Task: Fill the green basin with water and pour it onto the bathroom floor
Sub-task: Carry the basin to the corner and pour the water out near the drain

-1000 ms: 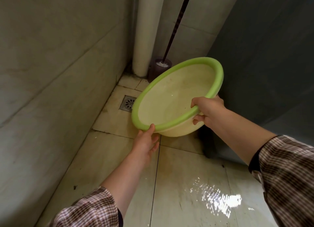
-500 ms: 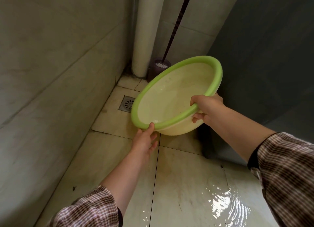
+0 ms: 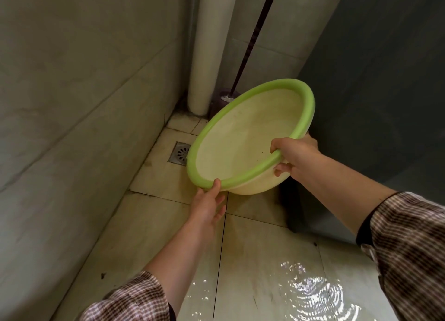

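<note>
**Right hand (image 3: pixel 296 157) grips, left hand (image 3: pixel 207 207) props the round cream plastic basin with a green rim (image 3: pixel 240 140)**

Right hand clamps the near right part of the rim, thumb hooked over the inside and fingers curled under the outer wall. Its forearm reaches in from the lower right out of a brown checked sleeve (image 3: pixel 409 248). Left hand is nearly flat, its thumb tip pressed against the lowest part of the rim and its fingers loosely straight below. Whether they touch the underside cannot be told. The basin hangs in the air, tilted down to the left, above the beige tiled bathroom floor (image 3: pixel 154 236) and near the square metal drain (image 3: pixel 180 152). Rippling water (image 3: pixel 313 294) shines on the tiles at the lower right.
</note>
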